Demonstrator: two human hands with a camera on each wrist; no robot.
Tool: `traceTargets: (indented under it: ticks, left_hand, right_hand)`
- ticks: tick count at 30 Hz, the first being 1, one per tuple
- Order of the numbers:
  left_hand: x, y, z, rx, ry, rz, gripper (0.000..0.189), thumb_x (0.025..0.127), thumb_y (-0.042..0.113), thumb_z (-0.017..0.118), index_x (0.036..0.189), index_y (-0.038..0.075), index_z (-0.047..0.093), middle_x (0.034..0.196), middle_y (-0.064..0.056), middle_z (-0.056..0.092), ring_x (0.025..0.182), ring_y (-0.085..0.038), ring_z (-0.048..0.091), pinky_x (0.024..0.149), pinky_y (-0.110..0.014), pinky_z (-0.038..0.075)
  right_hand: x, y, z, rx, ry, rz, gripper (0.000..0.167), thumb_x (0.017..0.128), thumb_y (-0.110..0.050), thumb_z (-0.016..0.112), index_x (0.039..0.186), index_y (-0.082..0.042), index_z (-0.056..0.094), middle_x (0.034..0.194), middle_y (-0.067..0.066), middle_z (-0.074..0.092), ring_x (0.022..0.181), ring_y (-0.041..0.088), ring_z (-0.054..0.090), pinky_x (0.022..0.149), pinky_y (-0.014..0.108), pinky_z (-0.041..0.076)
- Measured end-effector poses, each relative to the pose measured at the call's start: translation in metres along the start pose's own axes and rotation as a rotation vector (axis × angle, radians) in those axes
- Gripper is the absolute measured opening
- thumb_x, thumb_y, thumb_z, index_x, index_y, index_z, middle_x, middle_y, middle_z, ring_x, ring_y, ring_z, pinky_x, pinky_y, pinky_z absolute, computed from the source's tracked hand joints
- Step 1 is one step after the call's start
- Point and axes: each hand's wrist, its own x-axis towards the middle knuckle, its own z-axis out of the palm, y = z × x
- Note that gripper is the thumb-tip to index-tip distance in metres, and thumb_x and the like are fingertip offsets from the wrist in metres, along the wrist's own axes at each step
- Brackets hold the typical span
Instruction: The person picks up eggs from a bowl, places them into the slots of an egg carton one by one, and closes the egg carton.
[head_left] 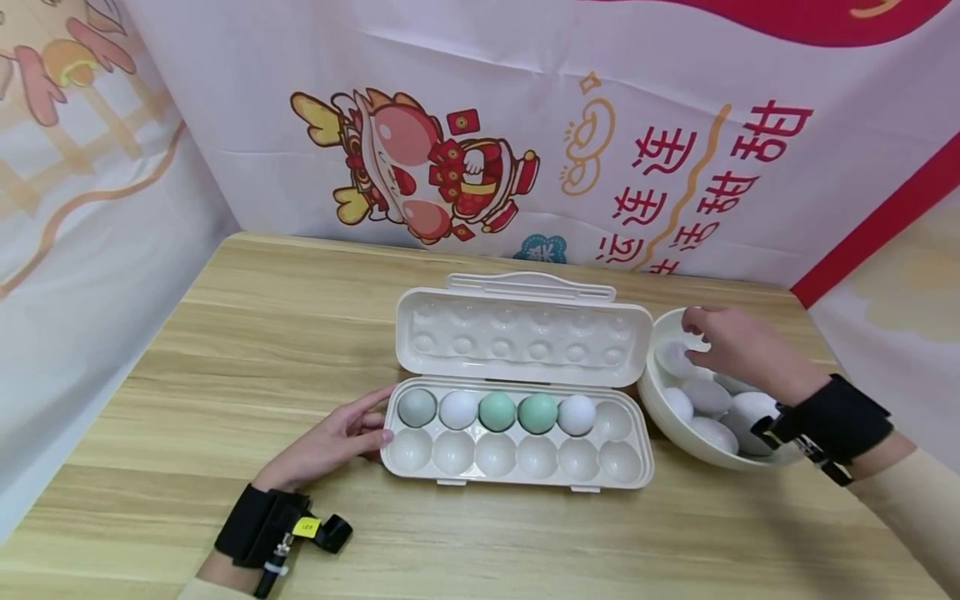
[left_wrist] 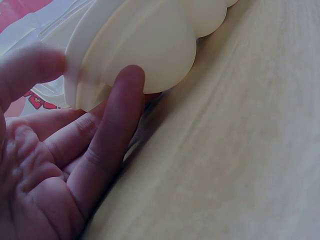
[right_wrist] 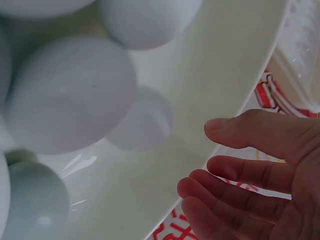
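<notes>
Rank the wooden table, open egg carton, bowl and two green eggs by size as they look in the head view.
1. Wooden table
2. Open egg carton
3. Bowl, partly hidden
4. Left green egg and right green egg: they look alike, so unranked

Head view downward, wrist views close, carton (head_left: pixel 496 456) shared

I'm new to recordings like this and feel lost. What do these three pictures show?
There's no robot: a person works bare-handed. The wide picture comes from a camera worn on the head; the two close-ups come from cameras on the left and right wrists. On the wood-grain table, an open egg box holds five eggs in its back row; to its right stands a bowl with more eggs. The left hand grips the box's left end. The right hand hovers over the bowl, holding nothing.
</notes>
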Motion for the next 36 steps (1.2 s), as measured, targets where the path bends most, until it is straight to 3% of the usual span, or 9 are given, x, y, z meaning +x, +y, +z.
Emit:
traceTargets:
  ticks: [18,24,36]
  left_hand:
    - [-0.001,0.0,0.0,0.012,0.009,-0.007,0.068,0.099,0.006,0.052,0.151,-0.006,0.011,0.125,-0.038,0.05,0.1,-0.023,0.064,0.083,-0.035,0.054]
    - [0.0,-0.001,0.0,0.019,0.009,-0.008,0.067,0.099,0.005,0.052,0.151,-0.006,0.011,0.123,-0.037,0.052,0.099,-0.023,0.064,0.081,-0.035,0.054]
    - [0.002,0.001,0.001,0.014,0.022,-0.032,0.068,0.099,0.005,0.053,0.151,-0.007,0.012,0.118,-0.035,0.056,0.095,-0.021,0.065,0.079,-0.034,0.055]
  right_hand:
    - [0.012,0.018,0.019,0.067,-0.089,0.032,0.042,0.078,-0.02,0.081,0.107,0.005,0.064,0.095,0.013,0.065,0.08,0.024,0.057,0.074,0.046,0.051]
    - [0.016,0.02,0.024,0.088,-0.1,0.06,0.038,0.079,-0.017,0.08,0.107,0.003,0.063,0.089,0.009,0.063,0.077,0.024,0.053,0.071,0.041,0.049]
    - [0.019,0.026,0.027,0.109,-0.089,-0.001,0.041,0.077,-0.008,0.08,0.111,0.0,0.06,0.092,0.009,0.061,0.08,0.025,0.052,0.071,0.041,0.048]
